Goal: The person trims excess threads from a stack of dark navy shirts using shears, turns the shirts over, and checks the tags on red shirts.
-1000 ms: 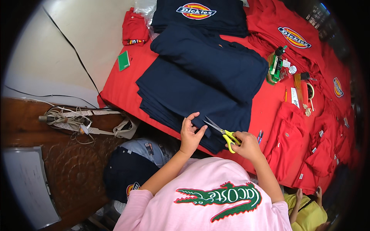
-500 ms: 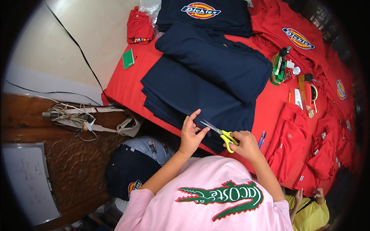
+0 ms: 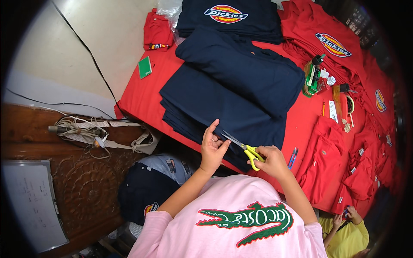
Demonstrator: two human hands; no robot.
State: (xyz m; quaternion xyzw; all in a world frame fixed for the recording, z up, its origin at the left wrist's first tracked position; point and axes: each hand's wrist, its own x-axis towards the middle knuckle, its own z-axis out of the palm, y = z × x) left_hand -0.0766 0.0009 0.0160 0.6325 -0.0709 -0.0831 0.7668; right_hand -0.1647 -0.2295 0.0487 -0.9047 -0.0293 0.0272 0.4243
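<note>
My right hand [image 3: 272,161] grips a pair of scissors [image 3: 251,153] by its yellow-green handles. Their blades point up and left toward my left hand [image 3: 211,148], slightly parted near its fingertips. My left hand holds nothing that I can see; its fingers stretch upward with the thumb apart. Both hands hover over the near edge of a stack of navy shirts [image 3: 215,94], whose upper part is folded back in a thick roll. Whether my left fingers touch the cloth, I cannot tell.
Blue thread snips [image 3: 293,158] lie right of my right hand on the red-covered table [image 3: 148,101]. Red shirts [image 3: 320,150] fill the right side. Bottles [image 3: 312,75] and tape [image 3: 349,104] stand nearby. A person in yellow [image 3: 350,238] works at the lower right.
The scissors and my right hand have shifted very slightly left. My left hand keeps nearly the same pose. At the lower right, the other person's hands have come together.
</note>
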